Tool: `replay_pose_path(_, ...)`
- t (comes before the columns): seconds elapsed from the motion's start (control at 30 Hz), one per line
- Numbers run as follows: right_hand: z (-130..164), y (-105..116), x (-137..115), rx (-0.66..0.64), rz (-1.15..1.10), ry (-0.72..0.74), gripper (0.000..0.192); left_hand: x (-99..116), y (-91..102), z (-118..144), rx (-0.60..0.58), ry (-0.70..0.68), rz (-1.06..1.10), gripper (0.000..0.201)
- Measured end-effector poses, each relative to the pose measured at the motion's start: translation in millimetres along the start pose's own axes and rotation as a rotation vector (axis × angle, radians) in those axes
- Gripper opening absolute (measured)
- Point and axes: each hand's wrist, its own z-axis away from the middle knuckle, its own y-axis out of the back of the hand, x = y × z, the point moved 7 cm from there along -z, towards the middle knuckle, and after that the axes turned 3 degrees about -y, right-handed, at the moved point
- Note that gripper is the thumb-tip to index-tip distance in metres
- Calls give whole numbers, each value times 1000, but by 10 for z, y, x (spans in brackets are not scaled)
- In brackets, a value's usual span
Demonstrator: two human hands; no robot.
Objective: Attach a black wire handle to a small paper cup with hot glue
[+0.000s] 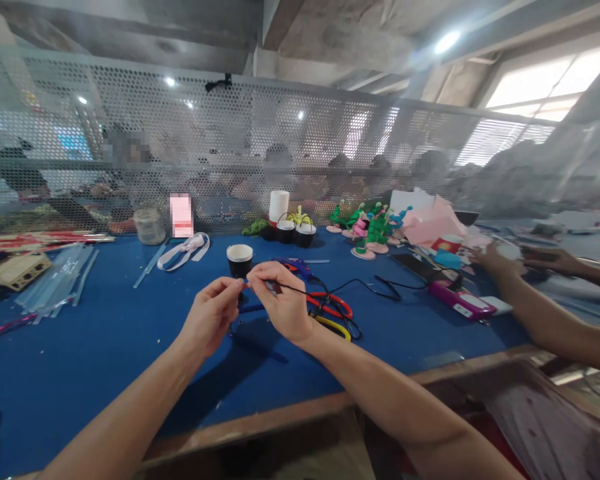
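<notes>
My left hand [214, 313] is closed in a pinch, thumb against fingertips, over the blue table. What it grips is too small to make out. Its fingertips nearly meet those of my right hand [283, 303], which is pinched shut too. A thin black strand [293, 289] runs out of the right hand's fingers toward the right. Just behind the fingertips stands a small black cup with a white rim [239, 253]. Past my right hand lie a blue tool with orange parts [300, 268], a red loop-shaped handle [337, 303] and a yellow one [335, 327].
Small black-and-white buckets [305, 233], a white cup stack [279, 205] and green figures [379, 230] stand at the back. Clear strips [60, 280] and a jar [149, 227] are left. A purple power strip [461, 301] and another person's arm [540, 313] are right.
</notes>
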Motion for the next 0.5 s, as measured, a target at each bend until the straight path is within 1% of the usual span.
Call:
replay_pose_path(0.17,26,-14,-76,-26,26,61,5,-77,-21,8,-53,87,129,22)
replay_pose_path(0.27,38,-25,-116,-29,49,106,6,-99,-18,3,-55,99,164,22)
replay_pose_path(0.33,41,-30,-141,-25,73,136,7,-88,12,-9,-13,63,157,18)
replay_pose_path(0.43,40,-49,-152,-38,110,142,8,-59,80,-25,81,-7,110,11)
replay_pose_path(0.5,45,-57,-154,-39,122,141,7,-52,103,-31,111,-32,90,10)
